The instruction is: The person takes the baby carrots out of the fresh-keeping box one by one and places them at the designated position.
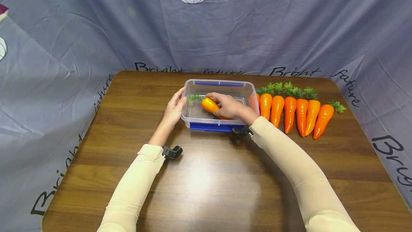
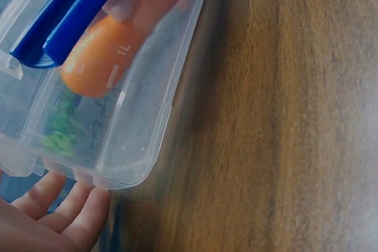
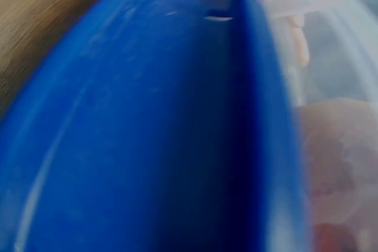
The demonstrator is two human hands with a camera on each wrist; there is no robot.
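A clear plastic food container (image 1: 219,121) with blue side clips stands on the table. Inside it lies an orange toy carrot (image 1: 210,105), its green top (image 1: 195,98) toward the left end. My right hand (image 1: 229,106) reaches into the container and grips the carrot from above. The left hand (image 1: 175,108) holds the container's left end, thumb at the rim; in the left wrist view its fingers (image 2: 82,213) touch the outer wall under the rim. A blue clip (image 3: 118,128) fills most of the right wrist view, and the right hand shows only partly through the plastic.
Right of the container, several toy carrots (image 1: 290,114) lie side by side, green tops toward the back. The last carrot (image 1: 323,121) on the right lies tilted. A brown wooden table (image 1: 199,185) bears everything, with a grey printed curtain (image 1: 206,38) behind it.
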